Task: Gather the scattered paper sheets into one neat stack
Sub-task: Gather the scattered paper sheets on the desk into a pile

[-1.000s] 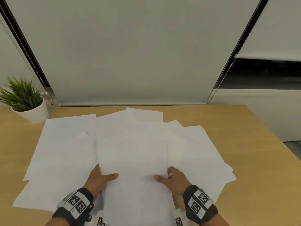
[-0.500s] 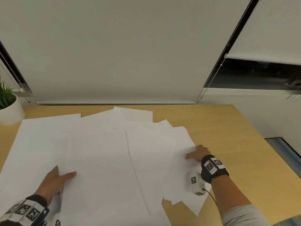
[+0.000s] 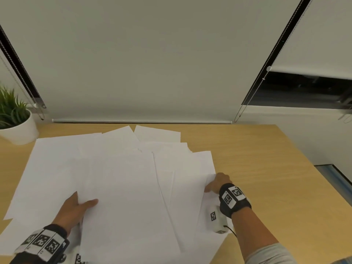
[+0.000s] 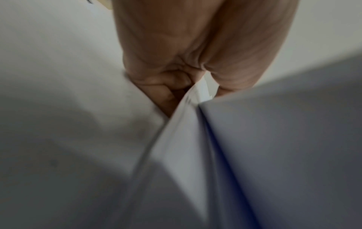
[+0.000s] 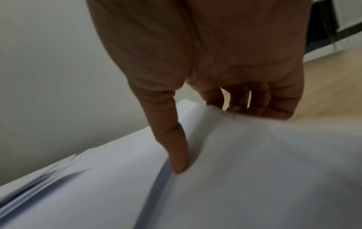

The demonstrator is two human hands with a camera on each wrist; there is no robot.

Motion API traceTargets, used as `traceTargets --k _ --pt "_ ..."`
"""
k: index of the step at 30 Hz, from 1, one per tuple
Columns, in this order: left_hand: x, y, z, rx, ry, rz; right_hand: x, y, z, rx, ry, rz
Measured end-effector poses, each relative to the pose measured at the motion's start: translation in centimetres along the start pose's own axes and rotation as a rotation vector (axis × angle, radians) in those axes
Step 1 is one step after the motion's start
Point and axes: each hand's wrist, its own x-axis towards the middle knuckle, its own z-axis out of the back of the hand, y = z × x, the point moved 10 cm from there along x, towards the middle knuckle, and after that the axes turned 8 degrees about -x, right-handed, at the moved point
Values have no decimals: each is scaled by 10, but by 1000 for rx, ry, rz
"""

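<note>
Several white paper sheets (image 3: 57,168) lie fanned and overlapping on the wooden table (image 3: 266,168). My left hand (image 3: 82,204) grips the left edge of the big middle sheets (image 3: 129,197), thumb on top and fingers underneath. The left wrist view shows that hand (image 4: 176,86) with curled fingers pinching a few sheet edges (image 4: 188,124). My right hand (image 3: 215,184) holds the outer edge of the right-hand sheets (image 3: 188,187). In the right wrist view this hand (image 5: 211,136) has its thumb on top of the paper (image 5: 254,170), which lifts and bends, with the fingers curled under the edge.
A potted green plant (image 3: 17,119) stands at the table's far left corner. The roller blind's bottom bar (image 3: 141,121) runs along the table's back edge. Bare wood lies right of the sheets, up to the table's right edge (image 3: 312,164).
My right hand left the middle sheets, went out to the right-hand sheets and now grips their edge, drawing them inward. My left hand kept its hold on the middle sheets.
</note>
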Motion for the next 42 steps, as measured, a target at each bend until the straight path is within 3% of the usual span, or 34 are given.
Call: traceTargets --k 6,9,12,19,23,25,29,33,37,42 --pt "-5 -3 -1 24 7 -14 -3 10 -1 201 71 125" --pt "-9 -5 -1 30 10 -15 -11 -6 22 220 83 156" --pt "-13 -7 -2 40 23 -8 -22 -37 84 283 -89 156" --pt "-18 -10 -2 20 32 -18 -78 -94 241 498 -669 195" --pt "-24 -15 -3 36 29 -11 -123 -65 262 853 -757 396" --pt "-30 -21 -4 37 38 -11 -128 -35 247 1044 -612 496" --pt "-42 -33 -5 18 17 -31 -123 49 162 1172 -116 634" --pt "-43 -27 -6 -93 39 62 -106 103 39 1008 199 530" --pt "-36 -12 -3 -170 62 143 -101 125 -54 673 212 455" --pt "-40 -22 -4 -53 33 4 -125 144 -100 148 158 536"
